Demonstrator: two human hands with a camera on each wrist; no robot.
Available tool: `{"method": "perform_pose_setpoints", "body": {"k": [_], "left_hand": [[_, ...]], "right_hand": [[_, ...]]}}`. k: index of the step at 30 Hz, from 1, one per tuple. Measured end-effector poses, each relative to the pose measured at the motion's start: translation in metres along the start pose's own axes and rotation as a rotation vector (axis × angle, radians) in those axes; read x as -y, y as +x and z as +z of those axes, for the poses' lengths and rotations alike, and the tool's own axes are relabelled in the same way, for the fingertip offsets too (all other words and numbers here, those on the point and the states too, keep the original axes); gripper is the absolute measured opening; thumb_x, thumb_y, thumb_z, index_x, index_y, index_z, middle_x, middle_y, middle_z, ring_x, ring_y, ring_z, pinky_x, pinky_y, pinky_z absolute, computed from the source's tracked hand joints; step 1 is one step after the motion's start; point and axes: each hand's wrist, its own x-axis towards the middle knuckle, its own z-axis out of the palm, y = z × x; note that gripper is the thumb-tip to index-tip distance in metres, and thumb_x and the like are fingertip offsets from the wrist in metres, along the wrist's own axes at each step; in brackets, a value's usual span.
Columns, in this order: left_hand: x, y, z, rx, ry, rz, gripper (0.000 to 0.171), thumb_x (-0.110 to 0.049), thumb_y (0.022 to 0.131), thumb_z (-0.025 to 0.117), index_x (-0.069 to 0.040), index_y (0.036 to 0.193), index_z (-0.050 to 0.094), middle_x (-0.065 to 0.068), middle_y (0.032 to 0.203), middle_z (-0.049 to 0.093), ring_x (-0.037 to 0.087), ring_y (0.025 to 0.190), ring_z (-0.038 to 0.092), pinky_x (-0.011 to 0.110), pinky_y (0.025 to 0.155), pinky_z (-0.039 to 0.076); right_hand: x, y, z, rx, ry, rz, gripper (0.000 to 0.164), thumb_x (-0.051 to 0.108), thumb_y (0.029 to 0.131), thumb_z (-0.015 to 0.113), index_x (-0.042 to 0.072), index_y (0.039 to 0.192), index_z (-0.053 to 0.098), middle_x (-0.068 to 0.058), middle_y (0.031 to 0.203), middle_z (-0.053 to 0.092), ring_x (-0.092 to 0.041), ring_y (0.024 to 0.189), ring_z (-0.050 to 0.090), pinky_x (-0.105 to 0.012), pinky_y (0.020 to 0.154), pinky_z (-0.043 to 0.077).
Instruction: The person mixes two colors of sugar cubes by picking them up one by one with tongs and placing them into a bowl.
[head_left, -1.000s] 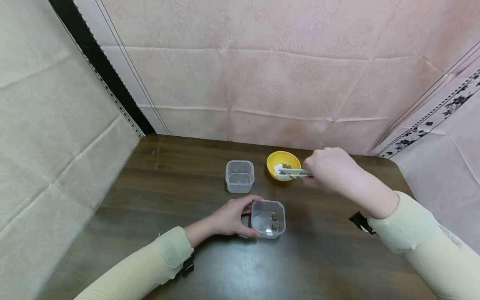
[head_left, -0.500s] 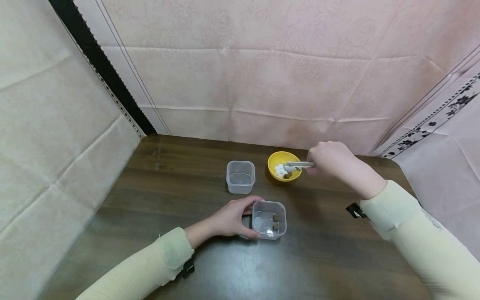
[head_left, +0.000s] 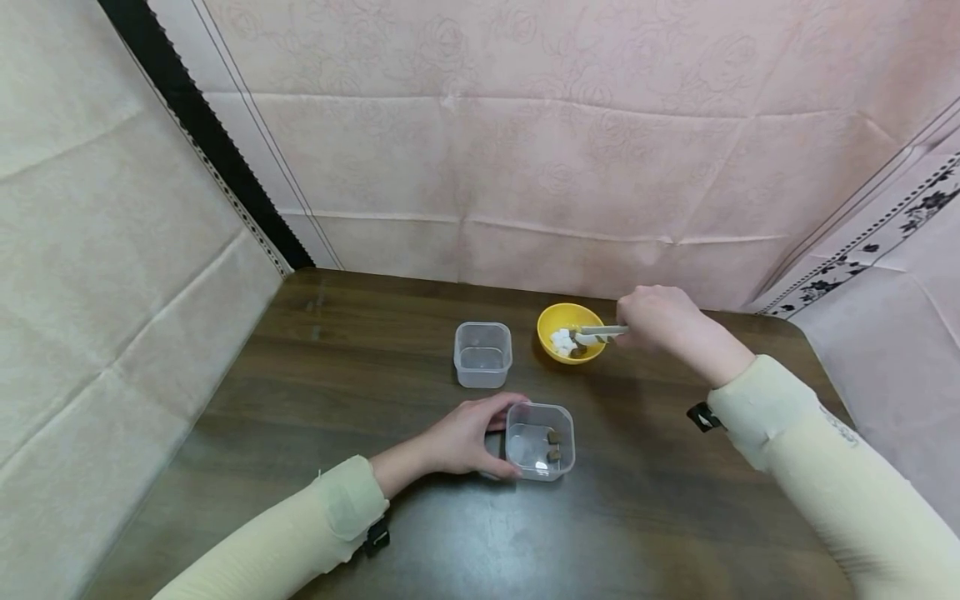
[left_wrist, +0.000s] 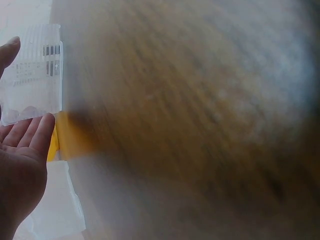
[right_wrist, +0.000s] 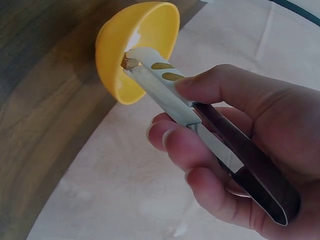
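Observation:
My left hand (head_left: 463,435) holds a clear plastic container (head_left: 527,440) by its left side, thumb near and fingers on the far side. Two small brown pieces (head_left: 553,447) lie inside it. My right hand (head_left: 662,323) grips a pair of tongs (right_wrist: 167,82) with pale tips and dark handles, thumb pressing from above. Those tips reach into a yellow bowl (head_left: 549,320), around a brown piece (right_wrist: 130,63). White pieces (head_left: 562,342) and a brown one sit in the bowl. In the left wrist view, the left fingers (left_wrist: 30,135) lie along the container's wall.
A second clear container (head_left: 482,358) stands left of the bowl, behind the held one. All stand on a dark wooden table (head_left: 360,350). Pale cloth (head_left: 525,167) hangs behind the table's back edge and along both sides.
The tongs have drawn slightly right within the bowl, uncovering more of the white pieces, and my right forearm has shifted left. My left hand and its container stay in place.

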Motion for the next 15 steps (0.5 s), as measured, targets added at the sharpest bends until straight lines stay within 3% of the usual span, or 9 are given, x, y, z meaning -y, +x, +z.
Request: {"method": "perform_pose_setpoints", "body": {"k": [15], "left_hand": [[-0.0010,-0.0001,0.0000,0.001,0.005,-0.008,0.090,-0.024,0.080,0.098,-0.023,0.155,0.047,0.000,0.154,0.054,0.019,0.139,0.059,0.026,0.113,0.048]], "right_hand": [[-0.0007,0.0093,0.0104,0.038,-0.041,0.044,0.026,0.029,0.091,0.084,0.012,0.077,0.070,0.000,0.069,0.062,-0.021,0.064,0.054,-0.042,0.056,0.053]]}}
